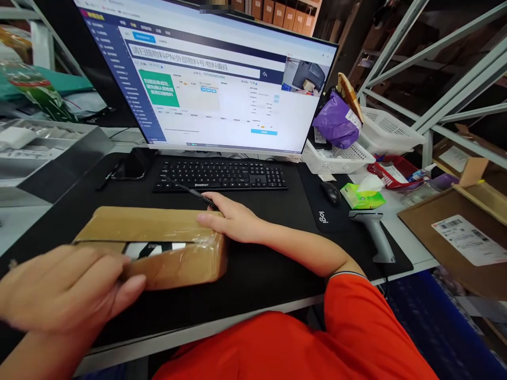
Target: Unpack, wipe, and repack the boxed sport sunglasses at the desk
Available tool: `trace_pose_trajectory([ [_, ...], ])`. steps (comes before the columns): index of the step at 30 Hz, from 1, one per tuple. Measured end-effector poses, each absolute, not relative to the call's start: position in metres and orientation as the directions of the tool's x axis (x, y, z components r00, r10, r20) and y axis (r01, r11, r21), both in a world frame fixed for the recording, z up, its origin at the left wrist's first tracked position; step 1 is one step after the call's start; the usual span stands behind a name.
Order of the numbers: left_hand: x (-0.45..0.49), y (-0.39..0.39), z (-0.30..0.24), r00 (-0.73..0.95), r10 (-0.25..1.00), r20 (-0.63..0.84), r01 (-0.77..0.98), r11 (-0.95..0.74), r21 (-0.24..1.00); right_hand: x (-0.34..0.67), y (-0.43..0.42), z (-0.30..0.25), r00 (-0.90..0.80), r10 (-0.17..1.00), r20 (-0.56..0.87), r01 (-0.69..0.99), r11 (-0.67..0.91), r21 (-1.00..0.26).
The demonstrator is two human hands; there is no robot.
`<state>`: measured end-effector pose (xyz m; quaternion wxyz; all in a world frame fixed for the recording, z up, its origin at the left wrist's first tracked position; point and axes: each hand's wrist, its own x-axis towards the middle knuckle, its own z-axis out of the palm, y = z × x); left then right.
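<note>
A brown cardboard box lies on the black desk mat, its top parted along a long slit. Through the gap shows something white and black. My left hand is curled over the box's near left side, fingers closed on the flap edge; the fingertips are partly hidden. At the far right corner, my right hand rests its thumb on the box top. A slim black tool with a ribbed grip sticks out from its fingers, pointing left; its kind is unclear. Clear tape covers the box's right end.
Behind the box are a keyboard, a phone and a monitor. To the right lie a mouse, a grey barcode scanner, a green tissue pack and white baskets. A larger carton stands far right.
</note>
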<state>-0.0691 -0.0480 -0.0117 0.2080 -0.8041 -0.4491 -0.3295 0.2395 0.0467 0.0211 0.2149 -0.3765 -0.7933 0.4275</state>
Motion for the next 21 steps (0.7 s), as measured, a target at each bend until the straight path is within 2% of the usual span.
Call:
trace_pose_trajectory([
  [2,-0.069,-0.040,-0.013,0.480,0.384,0.789,0.809,-0.542,-0.229,0.237,0.046,0.016,-0.571,0.820,0.032,0.426,0.329,-0.843],
  [3,-0.066,-0.036,-0.012,0.494,0.347,0.797,0.803,-0.533,-0.266,0.236,0.047,0.013,-0.558,0.829,0.043,0.419,0.326,-0.847],
  [4,-0.060,-0.033,-0.008,0.485,0.374,0.791,0.818,-0.513,-0.259,0.235,0.048,0.010,-0.549,0.834,0.057,0.405,0.325,-0.854],
  [7,-0.032,-0.029,0.009,0.445,0.592,0.672,0.883,-0.416,-0.218,0.238,0.056,0.001,-0.493,0.860,0.133,0.340,0.331,-0.880],
  [10,-0.005,-0.026,0.025,0.463,0.721,0.515,0.884,-0.414,-0.216,0.264,0.067,-0.001,-0.452,0.841,0.296,0.301,0.456,-0.838],
  [12,0.003,-0.023,0.029,0.457,0.757,0.466,0.884,-0.443,-0.147,0.296,0.071,0.003,-0.528,0.747,0.403,0.349,0.624,-0.699],
  [13,0.003,-0.022,0.029,0.451,0.767,0.457,0.884,-0.456,-0.108,0.313,0.070,0.005,-0.589,0.688,0.424,0.398,0.704,-0.589],
  [15,0.000,-0.019,0.026,0.439,0.762,0.476,0.879,-0.474,-0.052,0.344,0.063,0.010,-0.725,0.578,0.374,0.483,0.814,-0.324],
  [18,-0.008,-0.018,0.018,0.423,0.760,0.494,0.884,-0.466,-0.039,0.366,0.048,0.014,-0.841,0.458,0.288,0.480,0.877,0.009],
  [21,-0.014,-0.020,0.012,0.426,0.781,0.457,0.890,-0.453,-0.055,0.360,0.044,0.018,-0.887,0.365,0.284,0.423,0.889,0.176],
])
